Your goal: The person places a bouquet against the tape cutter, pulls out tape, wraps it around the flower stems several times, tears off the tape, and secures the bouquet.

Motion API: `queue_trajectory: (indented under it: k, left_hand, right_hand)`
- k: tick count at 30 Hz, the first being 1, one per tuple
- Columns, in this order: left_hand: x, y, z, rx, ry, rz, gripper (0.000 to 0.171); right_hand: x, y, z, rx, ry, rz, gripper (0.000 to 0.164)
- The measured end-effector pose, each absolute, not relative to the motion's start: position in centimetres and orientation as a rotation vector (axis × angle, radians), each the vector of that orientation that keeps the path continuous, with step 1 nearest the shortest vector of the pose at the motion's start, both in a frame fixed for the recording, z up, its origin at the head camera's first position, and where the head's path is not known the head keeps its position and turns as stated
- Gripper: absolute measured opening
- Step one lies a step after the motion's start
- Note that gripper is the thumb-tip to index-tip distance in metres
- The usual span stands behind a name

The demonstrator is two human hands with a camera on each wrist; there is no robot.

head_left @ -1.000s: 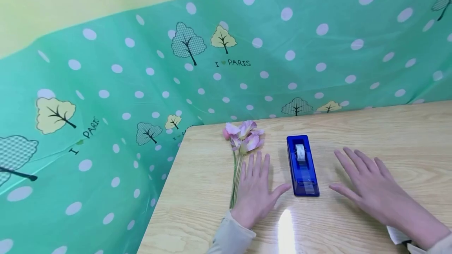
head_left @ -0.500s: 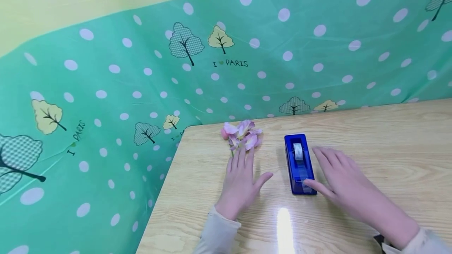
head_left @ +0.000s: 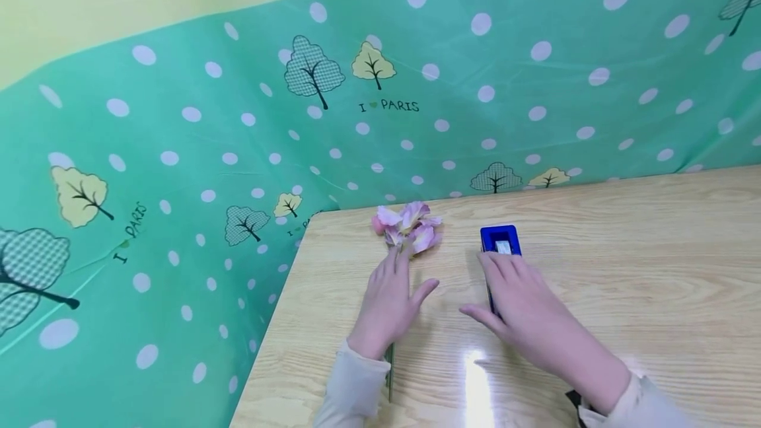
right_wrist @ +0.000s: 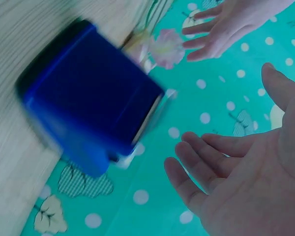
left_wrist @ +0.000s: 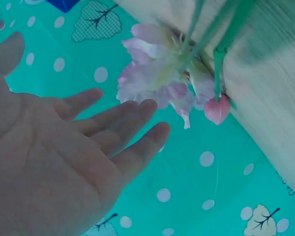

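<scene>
My left hand [head_left: 383,309] hovers over the stems of the artificial flowers [head_left: 411,223], its fingers stretched out and thumb spread to the side. The lilac petals and a pink bud [left_wrist: 217,109] show past its fingertips in the left wrist view, with green stems [left_wrist: 236,24] above. Over the blue tape dispenser [head_left: 501,235] is my right hand [head_left: 532,312], fingers loosely extended, gripping nothing. It covers most of the dispenser in the head view, leaving the far end and the tape roll [head_left: 503,247] visible. The right wrist view shows the dispenser's blue body [right_wrist: 88,88] apart from the fingers.
Both things lie on a light wood-grain table [head_left: 666,269]. Behind it and along its left side hangs a green dotted cloth [head_left: 452,124] printed with trees. A bright light reflection lies on the tabletop near the front.
My right hand has moved left from beside the tape dispenser to over it. My left hand has shifted left onto the line of the flower stems. Flowers and dispenser stay in place.
</scene>
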State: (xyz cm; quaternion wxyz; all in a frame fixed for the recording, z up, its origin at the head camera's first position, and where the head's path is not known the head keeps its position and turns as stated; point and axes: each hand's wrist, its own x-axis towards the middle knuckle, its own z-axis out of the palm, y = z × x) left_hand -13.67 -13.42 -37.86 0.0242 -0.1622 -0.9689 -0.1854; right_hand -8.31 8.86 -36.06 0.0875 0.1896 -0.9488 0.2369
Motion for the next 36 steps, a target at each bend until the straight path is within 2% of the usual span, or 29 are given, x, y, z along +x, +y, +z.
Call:
queue_trajectory:
  k: [5, 9, 15, 21, 27, 33, 36]
  left_hand:
    - [-14.0, -13.7, -37.8, -0.494, -2.965, -0.589, 0.075]
    - [-14.3, -14.1, -38.0, -0.425, -2.986, -0.608, 0.08]
    - [-15.1, -15.0, -38.9, -0.339, -3.009, -0.747, 0.077]
    - [-15.7, -15.9, -39.8, -0.285, -3.026, -0.699, 0.074]
    - [-16.1, -16.3, -39.9, -0.089, -3.042, -0.789, 0.066]
    - [-16.3, -16.3, -40.1, -0.004, -3.011, -0.799, 0.058]
    - [-16.5, -16.4, -40.1, 0.0, -3.011, -0.776, 0.057]
  right_hand:
    - [-8.4, 7.2, -36.2, 0.598, -2.83, 0.733, 0.082]
    - [-8.6, 5.9, -36.3, 0.63, -2.83, 0.716, 0.08]
    - [-8.5, 4.0, -36.4, 0.691, -2.869, 0.733, 0.064]
    - [-9.1, 1.8, -37.1, 0.705, -2.945, 0.744, 0.058]
    - [-9.7, -0.3, -38.3, 0.754, -2.944, 0.796, 0.051]
    - [-10.4, -1.3, -38.6, 0.723, -2.92, 0.849, 0.031]
    - [-10.8, -1.5, -38.7, 0.713, -2.914, 0.878, 0.028]
